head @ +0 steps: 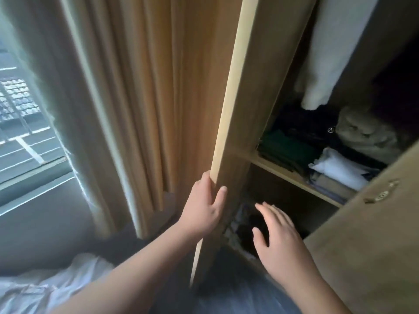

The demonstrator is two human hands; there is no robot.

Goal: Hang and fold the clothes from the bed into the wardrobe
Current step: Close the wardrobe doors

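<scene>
The wooden wardrobe stands open before me. My left hand (207, 206) grips the pale edge of its left door (229, 105), thumb on one side and fingers on the other. My right hand (280, 242) hovers open, fingers spread, in front of the dark lower compartment (247, 225), holding nothing. On the shelf (292, 177) above lie folded clothes: a green stack (283, 148), a white and blue pile (337, 172), dark items behind and an olive bundle (365, 132). A pale garment (328, 53) hangs above. White clothing (40, 288) lies on the bed at lower left.
Tan curtains (145, 98) hang left of the wardrobe beside a window (20, 114). The right wardrobe door (371, 227) with its metal hinge plate stands open close to my right arm. A dark blurred cloth (238, 293) lies below my arms.
</scene>
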